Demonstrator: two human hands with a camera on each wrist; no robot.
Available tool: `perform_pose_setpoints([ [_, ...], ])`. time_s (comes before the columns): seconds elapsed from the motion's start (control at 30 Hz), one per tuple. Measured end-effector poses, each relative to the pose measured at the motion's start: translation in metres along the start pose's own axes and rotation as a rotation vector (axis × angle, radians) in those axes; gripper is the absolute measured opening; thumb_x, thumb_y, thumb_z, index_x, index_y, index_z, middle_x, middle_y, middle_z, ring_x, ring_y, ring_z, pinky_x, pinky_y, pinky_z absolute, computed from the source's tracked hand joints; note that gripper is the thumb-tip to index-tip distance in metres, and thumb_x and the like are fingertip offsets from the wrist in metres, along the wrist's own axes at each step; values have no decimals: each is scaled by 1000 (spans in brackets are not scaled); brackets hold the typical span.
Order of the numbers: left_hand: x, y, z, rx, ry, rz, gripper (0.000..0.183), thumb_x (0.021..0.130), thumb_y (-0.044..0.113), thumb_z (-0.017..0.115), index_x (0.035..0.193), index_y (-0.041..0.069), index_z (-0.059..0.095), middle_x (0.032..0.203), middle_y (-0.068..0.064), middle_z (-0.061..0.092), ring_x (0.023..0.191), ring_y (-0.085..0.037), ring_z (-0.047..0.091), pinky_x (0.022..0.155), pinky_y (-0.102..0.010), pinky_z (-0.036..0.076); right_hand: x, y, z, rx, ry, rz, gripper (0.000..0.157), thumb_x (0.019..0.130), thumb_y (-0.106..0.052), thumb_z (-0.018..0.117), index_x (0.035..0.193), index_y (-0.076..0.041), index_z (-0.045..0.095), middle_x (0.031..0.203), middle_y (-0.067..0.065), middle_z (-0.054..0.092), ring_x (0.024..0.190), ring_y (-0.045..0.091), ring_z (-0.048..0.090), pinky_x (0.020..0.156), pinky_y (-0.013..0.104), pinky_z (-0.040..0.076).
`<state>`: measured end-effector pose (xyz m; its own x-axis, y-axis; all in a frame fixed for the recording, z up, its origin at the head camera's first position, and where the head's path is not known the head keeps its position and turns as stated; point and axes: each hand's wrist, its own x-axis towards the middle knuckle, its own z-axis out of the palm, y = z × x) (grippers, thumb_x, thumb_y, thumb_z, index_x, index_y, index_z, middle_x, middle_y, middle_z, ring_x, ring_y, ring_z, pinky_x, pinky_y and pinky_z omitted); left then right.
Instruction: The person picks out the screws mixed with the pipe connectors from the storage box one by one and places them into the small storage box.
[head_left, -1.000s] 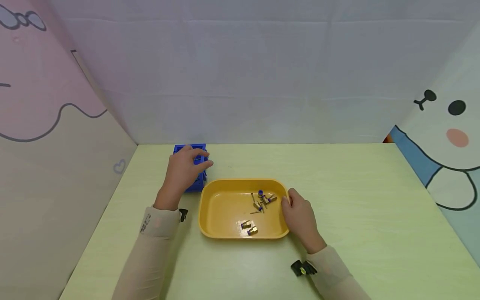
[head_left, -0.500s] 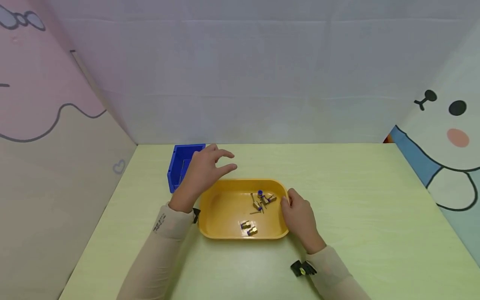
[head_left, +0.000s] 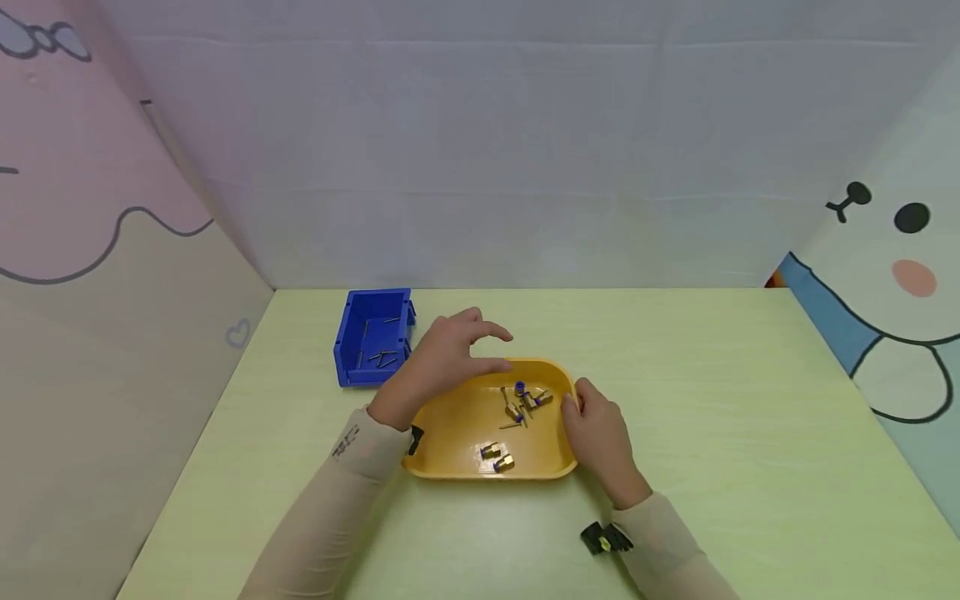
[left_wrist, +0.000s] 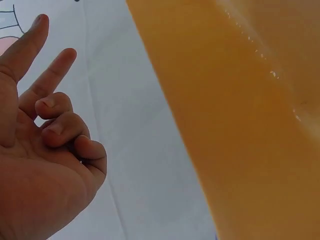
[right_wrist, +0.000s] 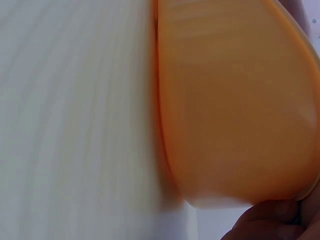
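Note:
My right hand grips the right rim of a yellow tray, thumb over the edge. In the right wrist view its curled fingers lie under the tray's outer wall. Over the tray's far left part hangs my left hand, holding nothing. Thumb and index finger are spread apart, while the other fingers curl loosely in the left wrist view. Inside the tray lie several brass push-in fittings with blue collars, some heaped with thin screws toward the right side.
A blue parts bin stands at the table's back left, behind the left forearm, with several thin screws in it. A white cloth wall rises at the table's far edge. Printed panels flank the table.
My left hand has moved right and nearer, from above the blue bin to above the yellow tray, uncovering the bin's screws. The right hand keeps its grip on the rim.

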<state>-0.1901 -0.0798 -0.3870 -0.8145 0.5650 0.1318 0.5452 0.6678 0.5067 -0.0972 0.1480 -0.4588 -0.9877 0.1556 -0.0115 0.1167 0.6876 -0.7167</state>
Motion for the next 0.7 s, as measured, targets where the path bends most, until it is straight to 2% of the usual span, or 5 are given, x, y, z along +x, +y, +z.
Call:
perform_pose_setpoints([
  [0.23, 2, -3, 16, 61, -154, 46, 34, 87, 42, 76, 117, 25, 75, 86, 1, 53, 70, -16, 45, 68, -32, 38, 0, -3, -1, 5, 0, 4, 23, 100, -20, 51, 81, -9, 46, 62, 3, 40, 49, 17, 44, 45, 28, 33],
  [0.33, 2, -4, 21, 91, -216, 57, 34, 88, 39, 76, 119, 23, 75, 93, 3, 58, 77, -14, 49, 73, -31, 43, 0, -3, -1, 6, -1, 3, 23, 100, -20, 51, 80, -9, 46, 62, 3, 40, 49, 17, 44, 45, 28, 32],
  [0.47, 3, -6, 26, 51, -293, 86, 34, 89, 34, 76, 120, 21, 75, 100, 4, 67, 81, -12, 54, 77, -31, 48, 0, -3, -1, 9, -4, 1, 23, 101, -20, 51, 81, -9, 46, 62, 3, 40, 49, 17, 44, 45, 27, 32],
  [0.53, 3, -8, 30, 12, -338, 103, 33, 89, 30, 76, 121, 19, 74, 103, 3, 70, 79, -11, 55, 74, -29, 47, 0, -3, -1, 7, -2, 2, 23, 101, -20, 51, 81, -9, 46, 62, 3, 40, 49, 17, 44, 45, 27, 32],
  [0.7, 2, -14, 37, -2, -408, 88, 31, 93, 16, 69, 124, 21, 73, 109, 5, 72, 76, -13, 55, 68, -27, 44, 0, -2, 0, 1, 3, 0, 23, 101, -20, 51, 81, -9, 46, 62, 3, 40, 49, 17, 44, 45, 27, 32],
])
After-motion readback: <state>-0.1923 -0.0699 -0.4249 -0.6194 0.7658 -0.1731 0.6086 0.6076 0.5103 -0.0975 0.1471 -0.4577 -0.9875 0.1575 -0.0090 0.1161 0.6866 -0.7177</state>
